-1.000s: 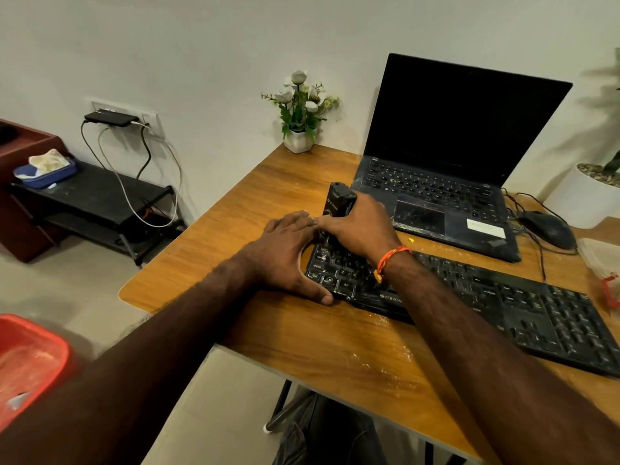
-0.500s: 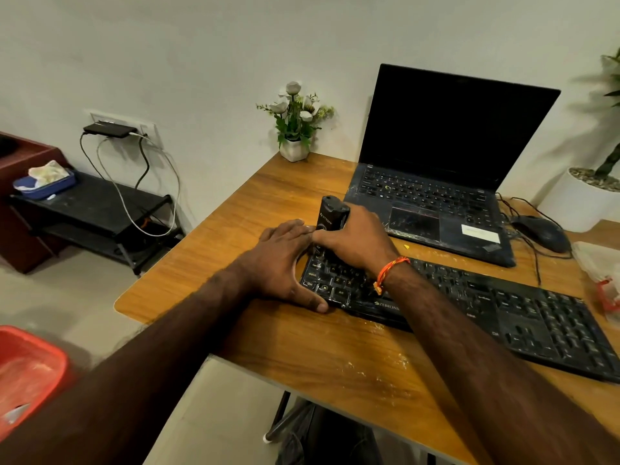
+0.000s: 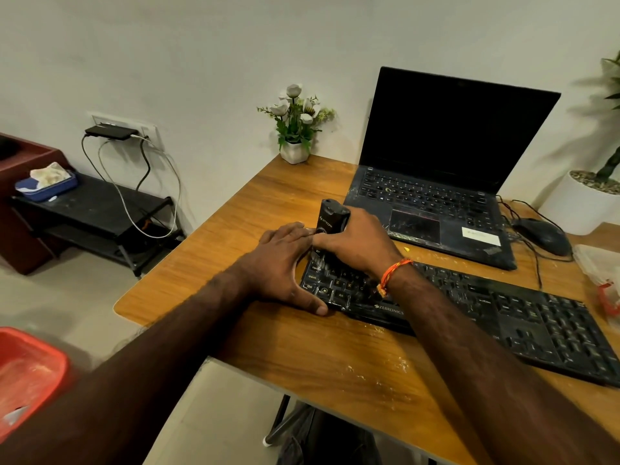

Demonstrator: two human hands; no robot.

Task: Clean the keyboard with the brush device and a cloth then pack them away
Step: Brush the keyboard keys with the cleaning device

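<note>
A long black keyboard (image 3: 496, 317) lies across the wooden table (image 3: 335, 370), dusted with pale specks. My right hand (image 3: 359, 245) grips a black brush device (image 3: 330, 218) that stands upright on the keyboard's far left keys. Its lower end is hidden behind my fingers. My left hand (image 3: 283, 266) lies flat against the keyboard's left edge, thumb along the front corner. I see no cloth on the table.
An open black laptop (image 3: 436, 182) stands behind the keyboard, a mouse (image 3: 543, 234) and cables to its right. A small flower pot (image 3: 295, 151) sits at the back edge. A plastic bag (image 3: 600, 266) lies far right. A red tub (image 3: 27, 374) is on the floor, left.
My head has tilted, so the scene sits lower in view. Both hands and the brush device stay at the keyboard's left end, with hardly any shift.
</note>
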